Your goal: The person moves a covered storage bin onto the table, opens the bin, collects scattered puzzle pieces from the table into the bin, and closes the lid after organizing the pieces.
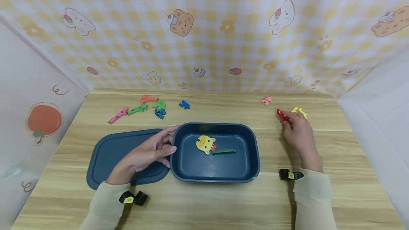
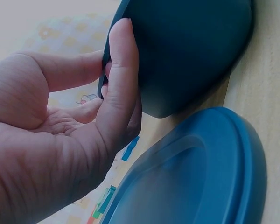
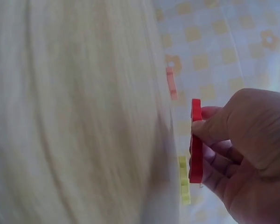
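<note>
My left hand (image 1: pixel 150 152) holds the left rim of a dark blue box (image 1: pixel 255 144), with thumb and fingers pinching its wall in the left wrist view. Inside the box lie a yellow animal-face puzzle piece (image 1: pixel 204 144) and a dark green strip piece (image 1: pixel 225 151). At the right, my right hand (image 1: pixel 298 130) pinches a red puzzle piece (image 3: pixel 196 144) between thumb and fingers, above the table. Close to that hand lie a yellow puzzle piece (image 1: pixel 299 111), partly hidden by it in the head view, and a pink piece (image 1: pixel 266 100).
A dark blue lid (image 1: pixel 112 159) lies left of the box, partly under my left forearm. Toward the back left are several loose pieces: pink (image 1: pixel 118 115), green (image 1: pixel 138 109), orange (image 1: pixel 148 98) and blue (image 1: pixel 184 104). A checked cloth (image 1: pixel 207 45) hangs behind the table.
</note>
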`<state>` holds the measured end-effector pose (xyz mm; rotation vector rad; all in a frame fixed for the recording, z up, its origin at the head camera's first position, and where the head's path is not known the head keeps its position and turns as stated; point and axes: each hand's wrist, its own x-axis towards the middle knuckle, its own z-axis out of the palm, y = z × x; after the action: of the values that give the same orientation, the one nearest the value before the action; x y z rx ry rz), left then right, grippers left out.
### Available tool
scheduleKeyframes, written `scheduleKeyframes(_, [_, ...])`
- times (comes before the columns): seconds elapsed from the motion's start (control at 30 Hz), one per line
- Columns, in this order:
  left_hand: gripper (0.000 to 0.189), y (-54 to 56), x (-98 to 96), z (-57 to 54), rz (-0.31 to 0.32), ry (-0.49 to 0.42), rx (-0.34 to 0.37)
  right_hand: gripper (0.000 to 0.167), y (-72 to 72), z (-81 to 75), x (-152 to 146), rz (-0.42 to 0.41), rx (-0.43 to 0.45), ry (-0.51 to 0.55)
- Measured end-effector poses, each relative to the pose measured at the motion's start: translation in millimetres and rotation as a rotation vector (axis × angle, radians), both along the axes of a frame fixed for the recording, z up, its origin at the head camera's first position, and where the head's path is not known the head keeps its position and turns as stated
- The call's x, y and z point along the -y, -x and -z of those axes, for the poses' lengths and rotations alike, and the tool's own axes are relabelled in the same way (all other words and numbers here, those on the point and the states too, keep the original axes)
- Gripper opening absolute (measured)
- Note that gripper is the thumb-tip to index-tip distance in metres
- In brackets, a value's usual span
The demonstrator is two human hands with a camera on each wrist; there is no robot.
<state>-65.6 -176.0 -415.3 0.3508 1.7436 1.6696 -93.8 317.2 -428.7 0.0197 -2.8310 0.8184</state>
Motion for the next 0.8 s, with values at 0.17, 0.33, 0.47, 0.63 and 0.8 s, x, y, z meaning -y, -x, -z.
scheduleKeyframes(0.17, [0.076,0.0,-0.1,0.1,-0.001,-0.005,0.004,0.040,-1.3,-4.0,1.5,-0.020,-0.018,0.016])
scheduleKeyframes(0.33, [0.076,-0.2,0.1,-0.3,-0.002,-0.004,0.001,0.041,-1.7,-11.6,4.7,-0.025,-0.086,0.021])
scheduleKeyframes(0.47, [0.076,-0.3,0.6,-0.5,-0.001,0.001,0.001,0.043,-2.7,-19.2,9.8,-0.032,-0.117,0.031])
scheduleKeyframes(0.63, [0.076,0.1,0.3,-1.0,-0.002,-0.003,0.001,0.044,-5.1,-31.3,18.1,-0.060,-0.115,0.057])
scheduleKeyframes(0.8, [0.076,0.0,-0.3,-1.2,-0.004,-0.006,0.001,0.045,-8.2,-43.2,27.5,-0.091,-0.126,0.077])
